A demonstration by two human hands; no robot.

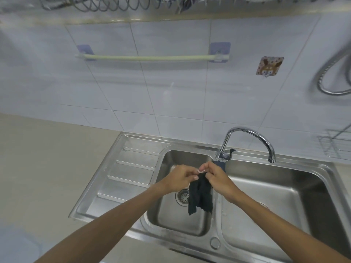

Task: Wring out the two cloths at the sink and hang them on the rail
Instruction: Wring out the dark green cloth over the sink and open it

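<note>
Both hands pinching dark cloth [200,194] (over sink [133,179])

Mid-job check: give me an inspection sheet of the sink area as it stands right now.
Surface: steel double sink with a ribbed drainboard on the left, set in a pale counter.
Job's things: dark cloth hangs over the left basin; rail on the tiled wall is bare; a second cloth may lie below the tap base, mostly hidden.
Clutter: wire basket at the right edge.
Grips: left hand and right hand both pinch the dark cloth's top edge.
Cables: metal hose loops on the right wall; coiled hoses above.
Surroundings: tap, drain strainer, wall hook.
</note>
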